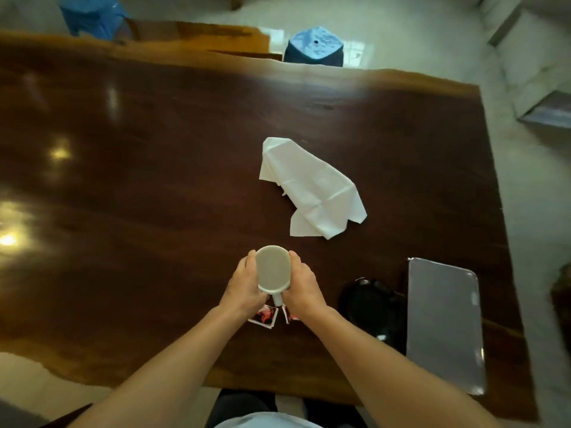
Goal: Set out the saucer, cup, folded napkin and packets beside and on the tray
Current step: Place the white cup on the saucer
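Note:
A white cup [273, 270] is held between both hands near the table's front, its handle pointing toward me. My left hand [242, 287] grips its left side and my right hand [301, 288] its right side. Below the hands lie red-and-white packets [265, 316], partly hidden by my wrists. A black saucer [369, 301] rests to the right, touching the left edge of a grey metal tray [443, 322]. A white napkin [312, 189] lies crumpled and unfolded further back on the table.
The dark glossy wooden table [139, 180] fills most of the view. A blue stool [313, 47] stands beyond the far edge, another blue object [89, 13] at the back left. The tray reaches the table's front right edge.

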